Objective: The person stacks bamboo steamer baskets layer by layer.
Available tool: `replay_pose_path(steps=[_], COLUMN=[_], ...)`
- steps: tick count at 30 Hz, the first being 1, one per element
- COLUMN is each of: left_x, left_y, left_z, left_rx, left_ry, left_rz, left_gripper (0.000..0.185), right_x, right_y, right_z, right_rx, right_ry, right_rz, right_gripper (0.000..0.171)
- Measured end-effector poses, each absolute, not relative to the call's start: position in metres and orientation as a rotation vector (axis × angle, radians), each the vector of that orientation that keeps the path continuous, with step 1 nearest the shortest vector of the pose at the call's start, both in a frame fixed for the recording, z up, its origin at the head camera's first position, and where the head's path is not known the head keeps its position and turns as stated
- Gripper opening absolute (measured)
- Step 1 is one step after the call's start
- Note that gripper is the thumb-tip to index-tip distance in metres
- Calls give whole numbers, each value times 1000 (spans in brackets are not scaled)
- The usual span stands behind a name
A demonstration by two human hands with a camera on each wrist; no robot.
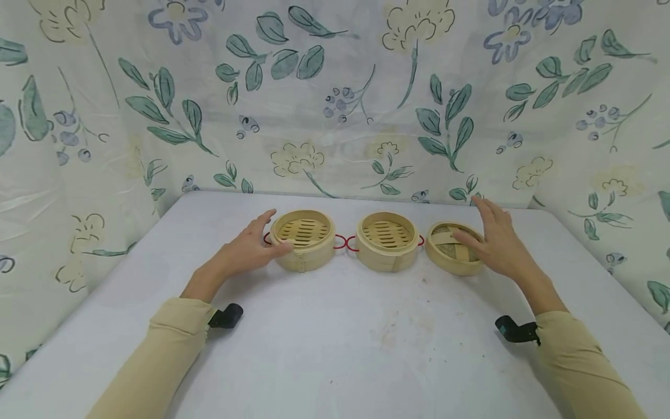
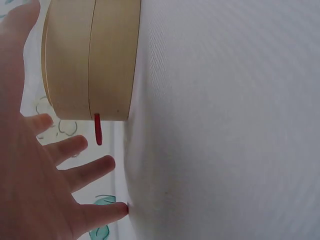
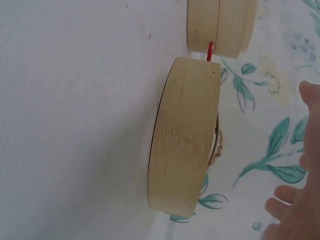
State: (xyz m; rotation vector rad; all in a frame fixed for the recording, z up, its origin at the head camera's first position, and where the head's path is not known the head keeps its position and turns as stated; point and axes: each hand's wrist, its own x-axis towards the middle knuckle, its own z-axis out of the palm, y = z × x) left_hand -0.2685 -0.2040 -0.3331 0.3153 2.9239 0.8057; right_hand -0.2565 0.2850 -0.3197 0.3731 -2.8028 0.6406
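Two round bamboo steamer baskets with slatted floors and red side handles stand in a row, the left steamer basket (image 1: 303, 259) and the middle steamer basket (image 1: 386, 260). To their right lies the woven bamboo lid (image 1: 454, 265). My left hand (image 1: 250, 247) is spread around the left side of the left basket, thumb in front of its rim; the left wrist view shows the fingers (image 2: 90, 172) apart from its wall. Over the right side of the lid hovers my right hand (image 1: 499, 244), thumb and fingers spread, and in the right wrist view it stays apart from the lid.
A white cloth covers the table (image 1: 335, 337), with small brown specks and a faint stain near the middle. Behind it hangs a floral curtain (image 1: 345, 105), which also runs along both sides. Each wrist carries a black camera mount (image 1: 227, 316).
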Motion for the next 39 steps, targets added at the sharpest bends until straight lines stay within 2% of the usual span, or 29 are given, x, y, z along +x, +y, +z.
replay_pose_path(steps=[24, 39], left_x=[-268, -269], left_y=[-202, -199], left_z=[-338, -339], left_rx=[378, 378], left_ry=[2880, 2845], left_rz=[841, 912], left_gripper=[113, 115], right_x=[-254, -254], right_y=[261, 252], right_z=[-316, -327], right_rx=[392, 417], right_ry=[-2865, -2765], right_rz=[669, 860], right_gripper=[95, 85])
